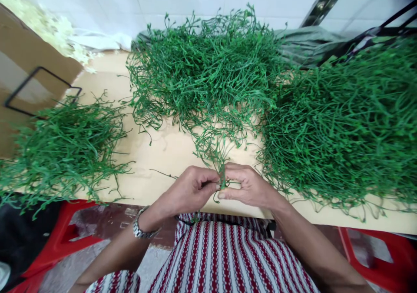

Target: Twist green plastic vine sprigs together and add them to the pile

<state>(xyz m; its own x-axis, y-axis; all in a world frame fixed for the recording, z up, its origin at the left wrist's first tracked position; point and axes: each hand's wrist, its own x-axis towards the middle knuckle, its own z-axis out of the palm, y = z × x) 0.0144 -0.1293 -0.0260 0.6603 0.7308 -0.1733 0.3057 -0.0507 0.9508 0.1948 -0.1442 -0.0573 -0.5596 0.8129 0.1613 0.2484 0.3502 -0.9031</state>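
Both hands meet at the near side of the table, in the middle of the head view. My left hand (pixel 197 189) is closed, with thumb and forefinger pinching thin green plastic stems (pixel 223 178). From the other side my right hand (pixel 249 186) grips the same stems between its thumb and fingers. Their tips splay out above my hands and run into a loose tangle of stems (pixel 216 143). Just behind lies a big heap of green artificial stems (pixel 208 71). The exact spot where my fingertips meet is partly hidden.
A smaller stem pile (pixel 74 145) lies left, beside a cardboard box (pixel 29 49) and a black wire frame (pixel 22 86). A dense stem heap (pixel 345 128) fills the right of the pale table (pixel 156 154). Red stools (pixel 61 241) stand below. Cream flowers (pixel 45 23) show at the back left.
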